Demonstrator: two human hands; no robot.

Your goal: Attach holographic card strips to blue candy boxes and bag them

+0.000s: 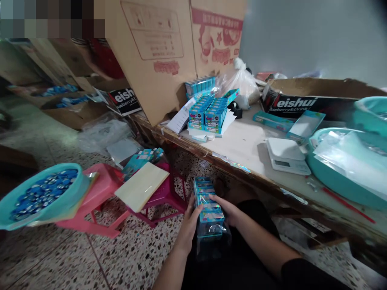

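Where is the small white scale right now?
The scale sits on the table at the right of the head view, just left of the teal basin and right of the stacked blue boxes.

Long wooden table with a pale top (242,145). It bore a block of small teal printed cartons (208,114) on white paper sheets (229,120), a white digital scale (286,156), a wide teal plastic basin (326,177) and a black printed cardboard box (302,105). The speckled terrazzo floor (136,257) carried a pink plastic stool (101,193) and, just beside it, a magenta plastic stool (166,195).
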